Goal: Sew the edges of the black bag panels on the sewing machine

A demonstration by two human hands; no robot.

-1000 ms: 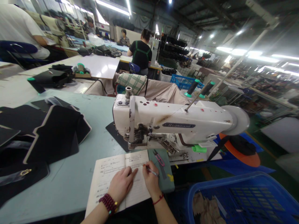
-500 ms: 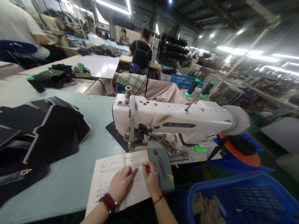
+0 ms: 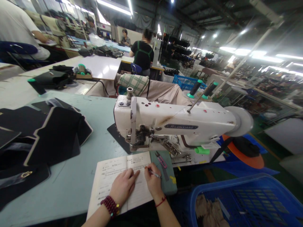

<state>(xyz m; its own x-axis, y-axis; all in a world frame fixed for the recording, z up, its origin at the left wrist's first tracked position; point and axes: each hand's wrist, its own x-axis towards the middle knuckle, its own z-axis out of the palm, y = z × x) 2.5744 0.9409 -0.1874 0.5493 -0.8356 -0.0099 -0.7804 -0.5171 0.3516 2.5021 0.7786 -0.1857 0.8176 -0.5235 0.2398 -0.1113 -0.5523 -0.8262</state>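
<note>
1. Pale green worktop (image 3: 68,192), head view: an open notebook (image 3: 139,196) lies at its near edge, before the sewing machine (image 3: 151,113).
2. Left hand (image 3: 122,186) rests loosely on the pages, grasping nothing; right hand (image 3: 152,184) pinches a slim pen (image 3: 155,173).
3. Notebook looks light, bendy and easily creased, best held by its spine; pen seems light, stiff, perhaps slippery, best gripped low.

Strip lights (image 3: 114,7) shine beneath a dark ceiling (image 3: 201,12) crossed by beams. Grey sheeting (image 3: 145,20) hangs along the far wall, near a cream partition (image 3: 127,33). Behind a seated worker's blue chair (image 3: 136,68), dark goods fill a rack (image 3: 178,47). Pale worktables (image 3: 246,85) crowd the right side, over a green floor (image 3: 262,126) marked with a yellow line (image 3: 257,141).
</note>
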